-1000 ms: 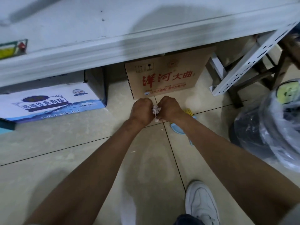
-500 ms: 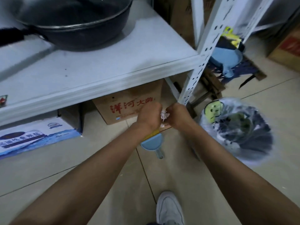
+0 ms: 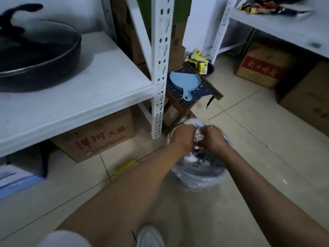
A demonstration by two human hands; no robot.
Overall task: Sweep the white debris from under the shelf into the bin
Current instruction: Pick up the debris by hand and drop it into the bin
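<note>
Both hands are over the bin (image 3: 197, 173), a dark pail lined with a clear plastic bag that stands on the tiled floor (image 3: 249, 157) just beside the foot of the shelf's white upright (image 3: 157, 97). The left hand (image 3: 183, 138) and the right hand (image 3: 212, 139) are curled shut and pressed close together, pinching a small wad of white debris (image 3: 199, 136) between them, directly above the bin's mouth. More white scraps already lie inside the liner.

The step in hand looks like the drop. To do it well, the hands should stay centred over the opening and low — light scraps drift — before the fingers part, then rub lightly so nothing clings. The liner's rim is bunched up near the knuckles, so it could catch bits on its outer folds; releasing inside that rim is safer.

A yellow-bristled brush (image 3: 126, 165) lies on the floor near the cardboard box (image 3: 99, 138) under the shelf (image 3: 85, 97) — handy if any debris remains there, which I cannot tell.
</note>
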